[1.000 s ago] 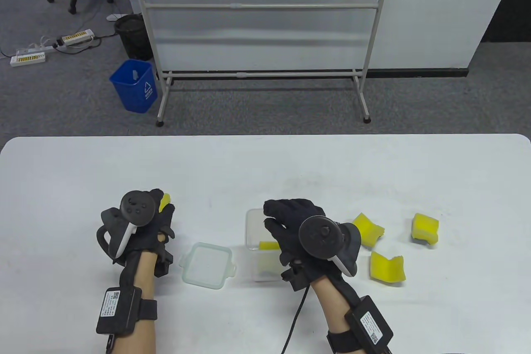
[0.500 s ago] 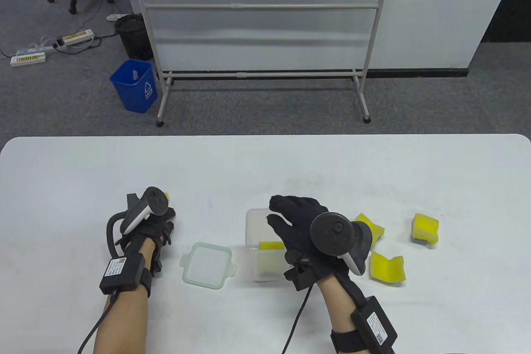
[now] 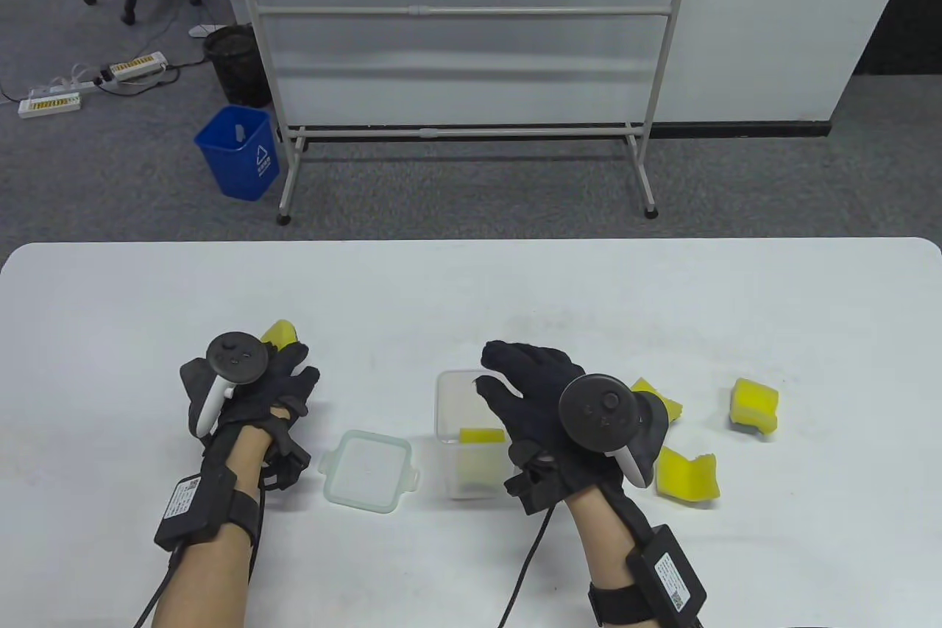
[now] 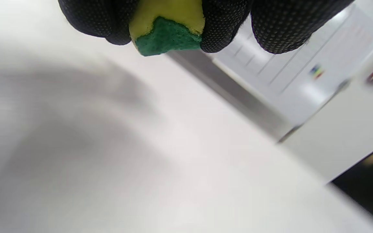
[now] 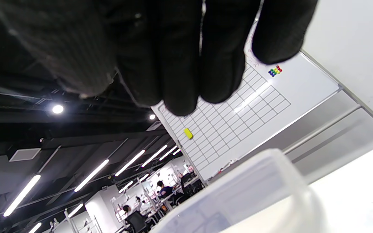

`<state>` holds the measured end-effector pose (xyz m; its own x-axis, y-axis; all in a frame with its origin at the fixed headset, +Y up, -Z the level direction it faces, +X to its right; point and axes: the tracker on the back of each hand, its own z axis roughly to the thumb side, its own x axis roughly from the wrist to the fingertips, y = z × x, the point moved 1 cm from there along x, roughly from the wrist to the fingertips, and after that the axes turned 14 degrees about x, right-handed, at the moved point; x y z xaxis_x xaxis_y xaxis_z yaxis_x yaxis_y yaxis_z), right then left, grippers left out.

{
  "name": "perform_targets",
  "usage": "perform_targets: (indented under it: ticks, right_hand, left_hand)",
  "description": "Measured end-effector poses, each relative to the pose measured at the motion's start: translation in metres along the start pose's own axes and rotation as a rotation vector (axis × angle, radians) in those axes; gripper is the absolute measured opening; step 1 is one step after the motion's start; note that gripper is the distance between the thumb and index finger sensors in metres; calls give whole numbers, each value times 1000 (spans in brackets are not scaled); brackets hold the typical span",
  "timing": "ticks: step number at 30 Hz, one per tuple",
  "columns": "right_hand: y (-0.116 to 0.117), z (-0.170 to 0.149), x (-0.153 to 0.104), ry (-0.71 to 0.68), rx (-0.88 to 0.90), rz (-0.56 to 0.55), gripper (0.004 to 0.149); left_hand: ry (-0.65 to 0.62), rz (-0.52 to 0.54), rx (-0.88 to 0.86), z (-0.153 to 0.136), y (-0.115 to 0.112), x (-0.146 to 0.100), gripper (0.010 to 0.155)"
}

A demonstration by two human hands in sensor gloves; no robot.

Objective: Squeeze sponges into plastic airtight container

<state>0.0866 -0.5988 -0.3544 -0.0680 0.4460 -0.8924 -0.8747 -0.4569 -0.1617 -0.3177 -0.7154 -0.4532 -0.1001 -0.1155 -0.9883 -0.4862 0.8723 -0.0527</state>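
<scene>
So far one yellow sponge [image 3: 482,434] sits in the clear plastic container [image 3: 450,392]; left hand [image 3: 254,392] pinches a yellow-green sponge [image 4: 167,29]; right hand [image 3: 541,400], relaxed and empty, hovers above; three loose yellow sponges [image 3: 754,403] lie at 3 o'clock.

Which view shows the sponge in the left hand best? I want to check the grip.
The left wrist view: the sponge fills the top edge, green scouring side out, pinched between gloved fingers. The table view shows only a yellow corner beyond the left hand. The right wrist view does not show it.

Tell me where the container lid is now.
In the table view, the lid lies flat between the left hand and the clear container, apart from both.
</scene>
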Motion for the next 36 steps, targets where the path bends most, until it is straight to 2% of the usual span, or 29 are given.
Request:
perform_targets:
  ticks: [6, 10, 12, 17, 20, 23, 27, 29, 31, 36]
  right_hand:
    - [-2, 4, -2, -26, 40, -23, 62]
    - [0, 12, -4, -86, 85, -20, 68]
    - [1, 17, -5, -108, 123, -9, 72]
    - [0, 19, -6, -109, 227, 26, 84]
    - [0, 16, -5, -111, 305, 48, 86]
    - [0, 13, -4, -97, 291, 35, 83]
    - [-6, 7, -4, -55, 316, -69, 73]
    - [-10, 3, -5, -17, 328, -123, 69]
    - [-11, 0, -4, 4, 301, -102, 68]
    - [-5, 0, -3, 10, 297, -64, 65]
  left_hand:
    - [-258, 38, -386, 50, 29, -34, 64]
    - [-473, -20, -578, 96, 40, -65, 63]
    - [-594, -86, -654, 121, 41, -83, 63]
    - [-801, -234, -750, 162, 33, -109, 63]
    - [-863, -351, -822, 180, 16, -115, 64]
    - [-889, -418, -877, 192, 4, -115, 67]
    - [-899, -419, -836, 201, -1, -115, 69]
    - [-864, -402, -741, 202, 2, -116, 69]
    - [-815, -261, -600, 201, 10, -118, 67]
    - [-739, -52, -340, 198, 36, -126, 63]
